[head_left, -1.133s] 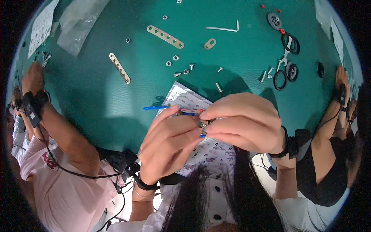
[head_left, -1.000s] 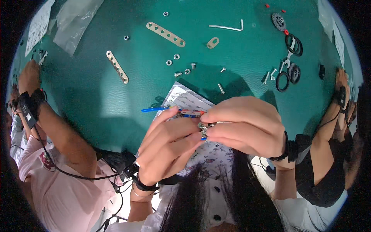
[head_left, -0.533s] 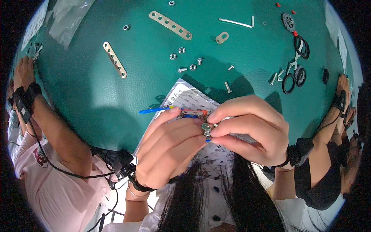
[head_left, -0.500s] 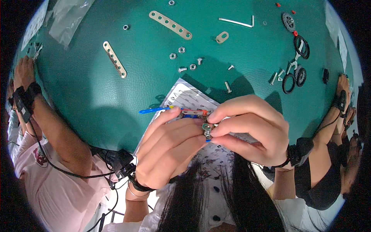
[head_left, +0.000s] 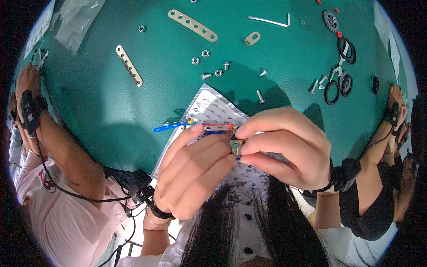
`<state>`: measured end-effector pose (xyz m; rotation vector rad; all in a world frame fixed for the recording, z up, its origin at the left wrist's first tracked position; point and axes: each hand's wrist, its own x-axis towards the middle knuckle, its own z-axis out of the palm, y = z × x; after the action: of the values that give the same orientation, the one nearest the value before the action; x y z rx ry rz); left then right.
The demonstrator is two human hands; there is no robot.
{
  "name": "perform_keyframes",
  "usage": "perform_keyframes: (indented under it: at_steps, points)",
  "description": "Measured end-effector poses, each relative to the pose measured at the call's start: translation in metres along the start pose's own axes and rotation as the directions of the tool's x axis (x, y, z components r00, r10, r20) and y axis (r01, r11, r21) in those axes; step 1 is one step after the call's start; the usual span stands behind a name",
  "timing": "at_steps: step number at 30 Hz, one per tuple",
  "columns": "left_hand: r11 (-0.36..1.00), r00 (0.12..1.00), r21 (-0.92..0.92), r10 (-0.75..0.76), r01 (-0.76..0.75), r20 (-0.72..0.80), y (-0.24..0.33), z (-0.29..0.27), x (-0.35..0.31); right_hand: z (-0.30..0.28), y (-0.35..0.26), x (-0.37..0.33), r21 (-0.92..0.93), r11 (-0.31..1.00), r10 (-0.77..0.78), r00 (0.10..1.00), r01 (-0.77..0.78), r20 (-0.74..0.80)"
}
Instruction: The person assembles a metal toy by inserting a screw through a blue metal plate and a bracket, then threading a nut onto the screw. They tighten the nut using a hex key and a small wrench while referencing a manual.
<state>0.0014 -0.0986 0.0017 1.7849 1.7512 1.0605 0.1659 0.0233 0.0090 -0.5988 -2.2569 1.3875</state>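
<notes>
My left hand is closed round a small model built of perforated construction strips. Its blue strip sticks out to the left, and a red strip lies along the top. From the other side, my right hand pinches the model's right end with thumb and fingertips. Between the two hands shows a small metal bracket with what looks like a nut below it. Fingers hide most of the model's underside. Beneath it lies a printed instruction sheet, partly covered by my hands.
Beyond the sheet, the green table carries loose nuts, screws, perforated metal strips, a slotted bracket and a hex key. Black wheel rings and a spanner lie right. Other people's arms are at both sides.
Both hands and the model have shifted slightly left in the picture, and the blue strip's end tips a little lower. The loose parts show a small shift of the view. Both grips stay closed.
</notes>
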Motion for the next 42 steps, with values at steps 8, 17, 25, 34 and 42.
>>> perform_keyframes:
  at_steps: [8, 17, 25, 34, 42]
  points:
    - [0.978, 0.978, 0.058, 0.198, -0.202, 0.068, -0.004, -0.005, 0.0, -0.003, 0.003, 0.0, 0.078, 0.997, 0.017, 1.0, -0.018, 0.017]
    - [0.971, 0.969, 0.019, 0.238, -0.24, 0.066, -0.004, -0.005, 0.001, -0.002, 0.009, -0.001, 0.034, 0.996, -0.086, 0.996, 0.086, 0.02]
    - [0.964, 0.963, 0.027, 0.26, -0.263, 0.072, -0.006, -0.005, -0.002, -0.003, 0.008, 0.0, 0.002, 0.995, -0.096, 0.993, 0.096, 0.068]
    - [0.985, 0.985, 0.067, 0.157, -0.162, 0.067, -0.016, -0.007, -0.005, 0.007, 0.01, 0.004, -0.04, 0.996, -0.077, 0.997, 0.078, 0.032]
    - [0.995, 0.997, 0.06, 0.077, -0.076, -0.012, -0.008, 0.002, 0.005, -0.006, 0.011, 0.007, -0.014, 0.999, -0.036, 0.997, 0.037, 0.066]
